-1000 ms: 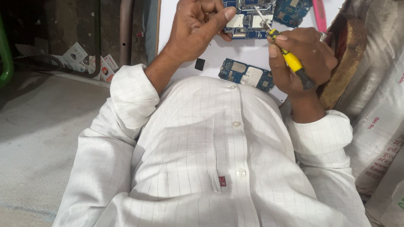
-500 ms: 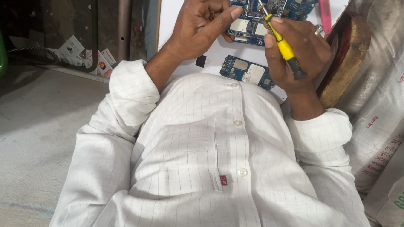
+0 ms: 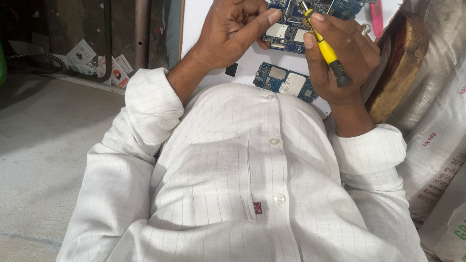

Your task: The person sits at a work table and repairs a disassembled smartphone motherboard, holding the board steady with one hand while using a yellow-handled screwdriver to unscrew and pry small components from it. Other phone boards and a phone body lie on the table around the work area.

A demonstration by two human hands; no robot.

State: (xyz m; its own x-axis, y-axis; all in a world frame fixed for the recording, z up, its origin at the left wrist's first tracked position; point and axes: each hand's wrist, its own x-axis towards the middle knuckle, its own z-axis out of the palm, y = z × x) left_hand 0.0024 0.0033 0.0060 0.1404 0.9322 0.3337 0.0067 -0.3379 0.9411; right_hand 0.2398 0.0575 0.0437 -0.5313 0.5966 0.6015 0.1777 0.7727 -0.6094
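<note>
The right hand (image 3: 339, 57) was closed around a small yellow-handled screwdriver (image 3: 324, 48), its metal tip set down on the upper blue circuit board (image 3: 297, 12) near the top edge of the view. The left hand (image 3: 233, 27) steadied that board at its left side, thumb tip against a silver shield, the other fingers partly curled and one raised; it pinned the board rather than gripping anything. A second blue circuit board (image 3: 284, 81) lay on the white work surface (image 3: 201, 17) just below, close to the shirt front. Risk, as judged: the slim tip could skid off the board and gouge nearby parts or jab the left thumb, which sat very near the point; light thumb pressure alone might let the board swivel. A small black chip (image 3: 231, 70) lay loose near the left wrist and could be swept off by a sleeve. Room was tight: a wooden block (image 3: 401, 60) and stacked white sacks (image 3: 447, 105) crowded the right elbow, the surface's left edge ran close beside the left forearm, with open concrete floor (image 3: 35, 152) beyond.
</note>
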